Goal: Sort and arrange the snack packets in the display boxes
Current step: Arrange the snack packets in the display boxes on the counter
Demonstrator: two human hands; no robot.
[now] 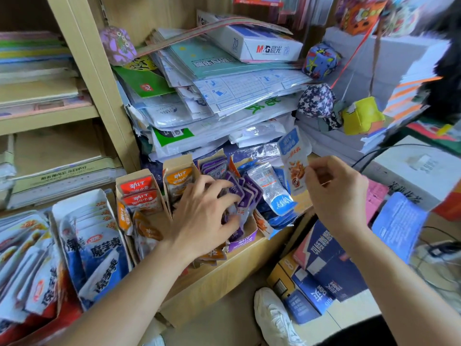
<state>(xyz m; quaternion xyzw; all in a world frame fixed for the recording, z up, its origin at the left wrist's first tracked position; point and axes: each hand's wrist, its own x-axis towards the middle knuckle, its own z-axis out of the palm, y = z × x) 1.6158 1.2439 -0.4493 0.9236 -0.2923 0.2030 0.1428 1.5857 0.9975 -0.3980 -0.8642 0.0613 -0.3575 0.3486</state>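
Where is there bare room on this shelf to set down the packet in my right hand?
Little. A small bare strip of shelf shows right of the blue packets, below the packet your right hand pinches. The purple box under your left hand is packed; paper stacks crowd the back.

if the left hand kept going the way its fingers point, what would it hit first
The left hand rests on the purple packets. Pushed on, it would probably meet the silver-and-blue packet leaning beside them, though depth is unclear.
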